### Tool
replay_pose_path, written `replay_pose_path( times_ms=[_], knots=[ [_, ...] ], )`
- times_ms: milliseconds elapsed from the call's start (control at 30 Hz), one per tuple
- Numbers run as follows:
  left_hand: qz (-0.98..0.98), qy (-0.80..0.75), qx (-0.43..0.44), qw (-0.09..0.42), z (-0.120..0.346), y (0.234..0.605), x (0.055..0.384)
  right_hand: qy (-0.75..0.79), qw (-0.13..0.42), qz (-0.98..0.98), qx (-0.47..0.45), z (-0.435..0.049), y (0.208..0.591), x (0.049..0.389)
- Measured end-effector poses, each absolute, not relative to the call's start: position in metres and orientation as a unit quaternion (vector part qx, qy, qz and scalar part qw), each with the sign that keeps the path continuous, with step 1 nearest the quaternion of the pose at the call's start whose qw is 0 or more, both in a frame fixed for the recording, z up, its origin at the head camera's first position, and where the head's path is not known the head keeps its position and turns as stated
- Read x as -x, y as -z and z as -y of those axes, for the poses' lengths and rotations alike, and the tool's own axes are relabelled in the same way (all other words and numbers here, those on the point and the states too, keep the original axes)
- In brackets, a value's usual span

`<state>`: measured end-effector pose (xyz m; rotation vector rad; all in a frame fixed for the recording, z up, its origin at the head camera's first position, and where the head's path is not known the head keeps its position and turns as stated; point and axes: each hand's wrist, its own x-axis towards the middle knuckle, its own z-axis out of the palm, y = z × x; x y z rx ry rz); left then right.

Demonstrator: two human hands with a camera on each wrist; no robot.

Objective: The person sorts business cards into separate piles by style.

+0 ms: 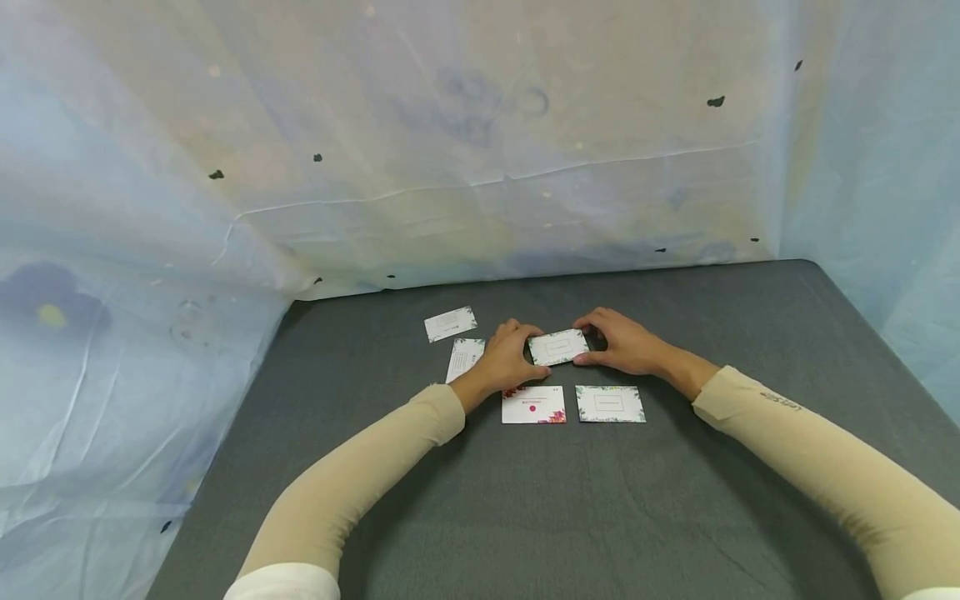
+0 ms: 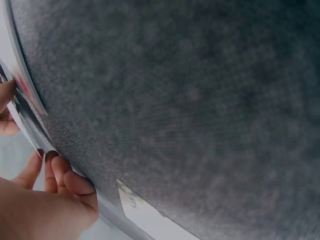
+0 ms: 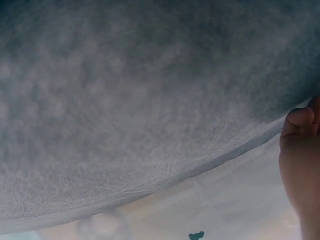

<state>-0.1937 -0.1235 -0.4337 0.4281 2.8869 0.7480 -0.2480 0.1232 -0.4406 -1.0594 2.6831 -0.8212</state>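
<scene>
Both hands hold a white card (image 1: pixel 560 347) with a leafy border and a small framed panel, one at each end. My left hand (image 1: pixel 512 357) pinches its left end between thumb and fingers; my right hand (image 1: pixel 624 343) grips the right end. In the left wrist view the left hand (image 2: pixel 57 202) has its fingertips at the card's thin edge. The right wrist view catches only part of the right hand (image 3: pixel 302 155), at the right border; the card is hidden there. Just below lie a card with red flowers (image 1: pixel 534 408) and another leafy-bordered card (image 1: pixel 610 404).
Left of the hands lie two more white cards, an upper one (image 1: pixel 452 324) and a lower one (image 1: pixel 463 358) partly covered by the left hand. A dark grey cloth covers the table (image 1: pixel 510 508). Patterned curtains (image 1: pixel 487 167) hang behind it and at both sides.
</scene>
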Motion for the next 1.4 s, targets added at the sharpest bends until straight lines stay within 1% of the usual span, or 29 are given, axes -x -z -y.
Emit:
replay_pose_path(
  times_ms=[233,533,767,1000,1267,1400],
  knots=[
    [-0.959,-0.243,-0.139,0.041,0.125,0.438,0.197,0.279,0.066,-0.897,0.336,-0.124,0.439,0.247],
    [-0.956,-0.259,-0.134,0.032,0.125,0.432,0.195,0.287,0.053,-0.89,0.351,-0.124,0.439,0.245],
    [-0.957,-0.255,-0.138,0.014,0.124,0.434,0.195,0.285,0.046,-0.889,0.354,-0.124,0.441,0.244],
    [-0.957,-0.253,-0.14,0.024,0.127,0.436,0.197,0.282,0.037,-0.891,0.354,-0.122,0.441,0.241],
    [-0.957,-0.256,-0.137,0.016,0.131,0.438,0.199,0.276,0.037,-0.895,0.347,-0.117,0.444,0.239],
    [-0.954,-0.264,-0.14,0.023,0.131,0.436,0.199,0.277,0.034,-0.897,0.342,-0.119,0.444,0.237]
  ],
)
